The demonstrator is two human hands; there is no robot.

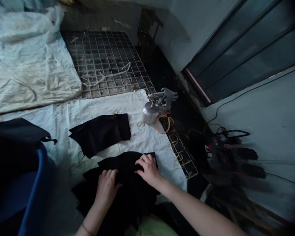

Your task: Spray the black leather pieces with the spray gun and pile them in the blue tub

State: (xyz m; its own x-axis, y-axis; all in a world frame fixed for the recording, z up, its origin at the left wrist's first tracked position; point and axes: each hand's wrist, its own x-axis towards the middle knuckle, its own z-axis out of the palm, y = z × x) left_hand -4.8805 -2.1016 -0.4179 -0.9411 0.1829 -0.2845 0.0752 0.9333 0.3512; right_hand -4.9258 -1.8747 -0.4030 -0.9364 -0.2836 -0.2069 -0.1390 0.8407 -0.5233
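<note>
A pile of black fabric pieces (127,193) lies in front of me, its layers fanned out with jagged edges at the left. My left hand (107,186) is on the left part of the pile, fingers bent over the cloth and thumb to the right. Near the upper right corner, my right hand (148,168) has curled fingers gripping the cloth. The fingertips of both hands are partly lost against the dark material. Just beyond the pile, a separate stack of black fabric (102,132) rests on the white cloth (93,109).
A metal spray gun with a cup (151,111) stands at the cloth's right edge, beside a yellowish ring (163,124). A blue tub (36,183) is at left. Behind are a wire grid (100,52) with string and a stained white sheet (34,68). Dark machinery (236,154) sits at right.
</note>
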